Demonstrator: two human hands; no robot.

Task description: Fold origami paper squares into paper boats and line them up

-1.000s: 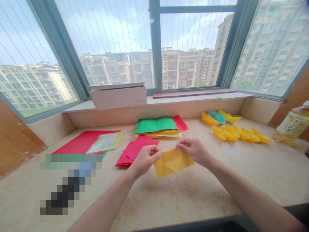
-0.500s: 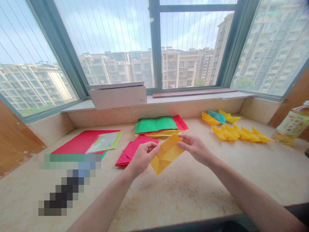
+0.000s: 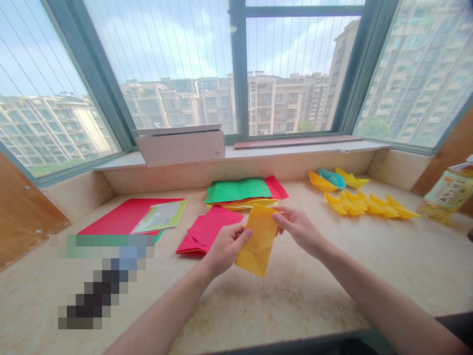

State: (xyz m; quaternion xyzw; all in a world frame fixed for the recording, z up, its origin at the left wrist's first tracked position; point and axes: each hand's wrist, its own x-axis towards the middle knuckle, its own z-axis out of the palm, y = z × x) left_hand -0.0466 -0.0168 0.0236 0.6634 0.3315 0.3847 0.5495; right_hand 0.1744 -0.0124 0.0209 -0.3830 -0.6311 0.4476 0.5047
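A creased sheet of yellow paper (image 3: 257,241) is held up above the counter between both hands. My left hand (image 3: 227,246) pinches its left edge, thumb on the near face and fingers behind. At the upper right edge, my right hand (image 3: 297,227) grips the same paper between thumb and fingers. Left of the paper lies a stack of red folded paper (image 3: 209,228). Just behind it is a pile of creased sheets, with a green sheet (image 3: 238,190) on top and yellow and red ones showing beneath.
Yellow folded paper boats (image 3: 369,203) stand in a row at the right, with a blue boat (image 3: 332,178) behind. A bottle (image 3: 449,190) stands at far right. Red sheets (image 3: 111,214) and a plastic packet (image 3: 160,217) lie left. A white box (image 3: 181,148) rests on the sill (image 3: 281,152).
The yellow paper has turned more upright and now shows a narrower face. My left hand has shifted slightly right and down; the right hand stays nearly in place.
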